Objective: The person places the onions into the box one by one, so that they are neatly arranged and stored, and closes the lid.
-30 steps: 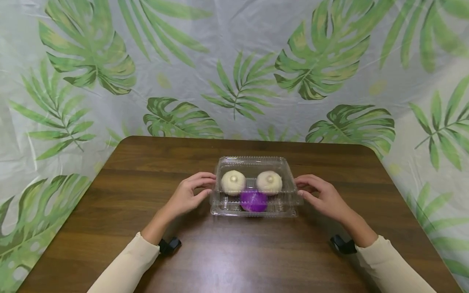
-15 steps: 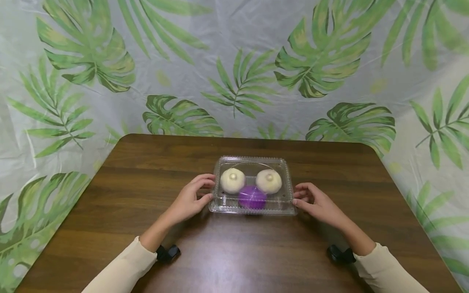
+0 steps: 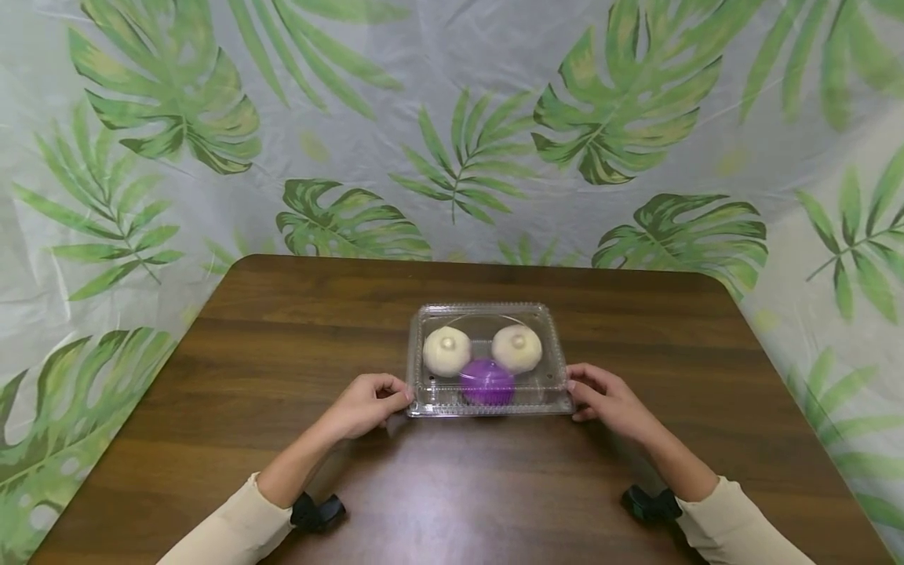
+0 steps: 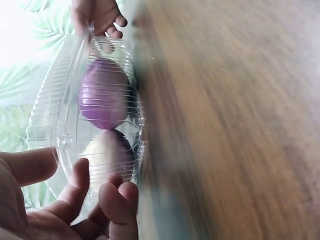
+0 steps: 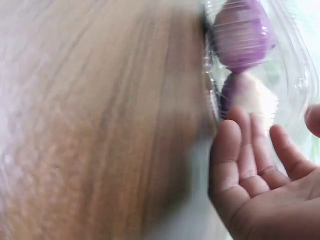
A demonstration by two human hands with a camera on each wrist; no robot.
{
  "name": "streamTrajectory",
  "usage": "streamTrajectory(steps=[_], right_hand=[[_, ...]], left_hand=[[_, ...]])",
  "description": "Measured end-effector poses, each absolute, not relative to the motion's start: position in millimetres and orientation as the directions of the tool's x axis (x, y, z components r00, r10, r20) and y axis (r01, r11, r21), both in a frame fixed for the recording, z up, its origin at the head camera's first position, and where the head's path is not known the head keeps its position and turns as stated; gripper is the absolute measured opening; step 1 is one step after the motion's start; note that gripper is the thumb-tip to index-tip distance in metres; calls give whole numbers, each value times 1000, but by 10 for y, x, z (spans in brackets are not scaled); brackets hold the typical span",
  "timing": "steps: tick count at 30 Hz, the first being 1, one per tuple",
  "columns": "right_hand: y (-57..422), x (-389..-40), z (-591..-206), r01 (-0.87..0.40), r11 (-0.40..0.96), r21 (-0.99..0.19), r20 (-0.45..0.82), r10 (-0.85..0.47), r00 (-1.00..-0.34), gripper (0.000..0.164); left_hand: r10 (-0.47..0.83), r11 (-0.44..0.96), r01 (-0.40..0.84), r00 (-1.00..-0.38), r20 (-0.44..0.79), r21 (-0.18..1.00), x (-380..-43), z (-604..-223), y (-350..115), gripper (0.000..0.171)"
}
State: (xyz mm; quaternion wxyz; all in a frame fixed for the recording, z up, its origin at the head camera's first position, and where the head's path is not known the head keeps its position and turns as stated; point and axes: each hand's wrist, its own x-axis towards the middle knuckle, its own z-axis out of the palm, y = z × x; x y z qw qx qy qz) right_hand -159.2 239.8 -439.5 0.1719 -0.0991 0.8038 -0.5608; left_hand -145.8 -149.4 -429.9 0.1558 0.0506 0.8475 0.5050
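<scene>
In the head view, a clear plastic clamshell container (image 3: 487, 319) lies on the table with its lid lowered over the base. Inside are two whitish turnips (image 3: 447, 351) at the back and a purple turnip (image 3: 487, 383) in front. My left hand (image 3: 363, 408) pinches the container's front left corner between thumb and index finger. At the front right corner, my right hand (image 3: 610, 402) pinches the rim the same way. Both wrist views show the other fingers loosely bent beside the ridged wall. Whether the lid is snapped all round cannot be made out.
The brown wooden table (image 3: 452, 494) extends around the container, with rounded far corners. Behind it hangs a pale cloth (image 3: 480, 71) printed with green leaves. A black strapped device (image 3: 318, 512) sits on each wrist below the cream sleeves (image 3: 226, 526).
The lid has come down from a raised front edge onto the base. My left hand has slid from the container's side to its front corner; my right hand has moved down to the rim.
</scene>
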Motion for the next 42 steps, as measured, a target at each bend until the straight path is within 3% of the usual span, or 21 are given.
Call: streamTrajectory(steps=[5, 12, 19, 23, 28, 35, 42], right_hand=[[2438, -1570, -4338, 53, 342, -938, -205, -427, -881, 45], [2473, -1573, -4351, 81, 289, -954, -220, -488, -845, 68], [2489, -1636, -4328, 190, 355, -915, -337, -414, -846, 36], [2509, -1705, -4306, 214, 351, -912, -363, -445, -819, 28], [2508, -1750, -4280, 210, 345, -915, -361, -467, -807, 28], [2482, -1767, -4234, 131, 433, -892, -343, -459, -820, 36], [2484, -1785, -4224, 150, 495, -856, -372, -386, -844, 37]], left_hand=[[242, 452, -33, -957, -159, 891, -1454, -4325, -1462, 21], [248, 274, -117, -950, -188, 955, -1494, -4383, -1391, 22], [238, 215, -210, -936, -260, 954, -1613, -4445, -1346, 18], [216, 188, -254, -932, -293, 949, -1690, -4469, -1315, 12], [212, 194, -279, -924, -318, 940, -1722, -4450, -1268, 19], [108, 199, -284, -945, -309, 938, -1697, -4416, -1245, 27], [125, 182, -275, -946, -299, 944, -1691, -4406, -1244, 14]])
